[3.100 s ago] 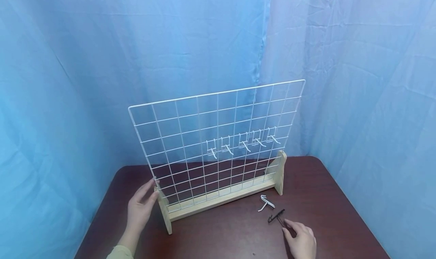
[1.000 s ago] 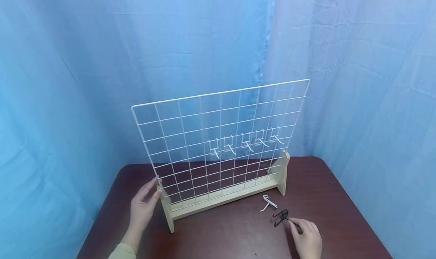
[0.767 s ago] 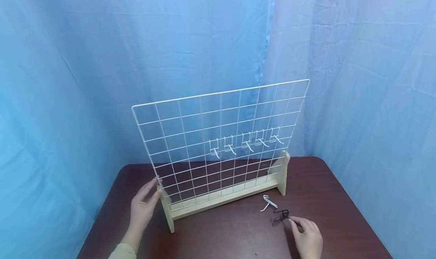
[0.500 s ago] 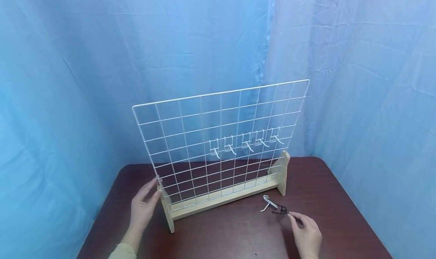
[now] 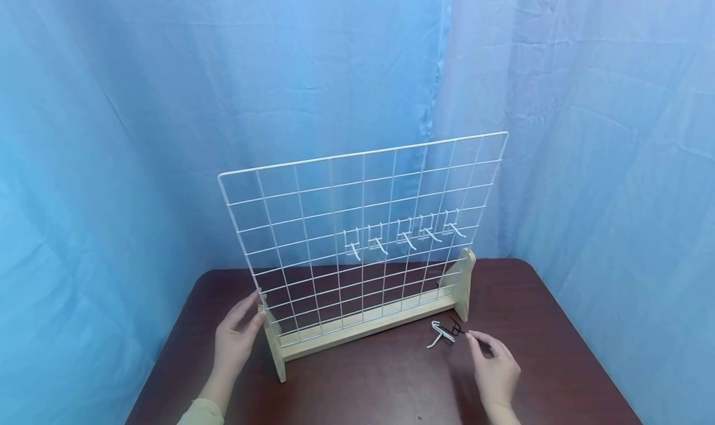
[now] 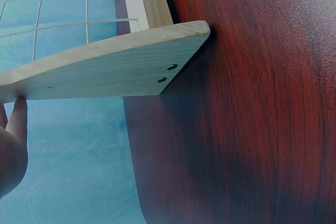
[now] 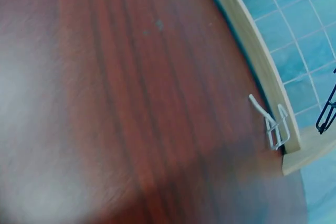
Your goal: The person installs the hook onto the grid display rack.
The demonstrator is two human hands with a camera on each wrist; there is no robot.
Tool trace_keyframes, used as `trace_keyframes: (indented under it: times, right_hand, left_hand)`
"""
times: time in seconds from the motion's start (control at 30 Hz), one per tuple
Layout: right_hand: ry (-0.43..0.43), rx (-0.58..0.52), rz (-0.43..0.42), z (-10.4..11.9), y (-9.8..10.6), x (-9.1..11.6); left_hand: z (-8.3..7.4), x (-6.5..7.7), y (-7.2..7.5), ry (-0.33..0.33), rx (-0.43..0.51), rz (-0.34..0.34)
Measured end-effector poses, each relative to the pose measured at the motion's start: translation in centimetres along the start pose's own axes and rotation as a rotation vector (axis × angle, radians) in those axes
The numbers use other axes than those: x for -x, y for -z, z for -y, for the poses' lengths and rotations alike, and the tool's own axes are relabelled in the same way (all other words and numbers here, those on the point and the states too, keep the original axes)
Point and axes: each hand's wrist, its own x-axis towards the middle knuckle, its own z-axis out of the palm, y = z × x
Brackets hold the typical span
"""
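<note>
A white wire grid panel (image 5: 313,220) stands upright in a pale wooden stand (image 5: 368,332), and several white hooks (image 5: 404,239) hang in a row on it. At the stand's left end my left hand (image 5: 234,341) grips the top of the wooden side piece (image 6: 121,66) between thumb and fingers. My right hand (image 5: 494,366) pinches a black hook (image 5: 456,329) by its prong, above the table at the stand's right front. A loose white hook (image 5: 441,333) lies on the table just left of the black one, which partly overlaps it in the head view.
The dark red-brown wooden table (image 5: 346,388) has rounded far corners. Light blue curtains (image 5: 335,59) hang behind it and on both sides. The stand's right side piece (image 5: 465,285) rises close beyond the loose hook.
My right hand has lifted the black hook and moved it away from me and slightly left, turning it on the way. My left hand keeps its place on the stand.
</note>
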Motion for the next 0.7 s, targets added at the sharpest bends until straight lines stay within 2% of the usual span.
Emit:
trace_keyframes:
  times: [0.4, 0.7]
  right_hand:
    - [-0.09, -0.101, -0.054, 2.4, -1.5, -1.5]
    - [-0.099, -0.162, -0.074, 4.1, -2.8, -3.1]
  left_hand:
    - [-0.1, 0.1, 0.1, -0.003, -0.02, -0.003]
    - [-0.2, 0.1, 0.1, -0.007, -0.004, 0.002]
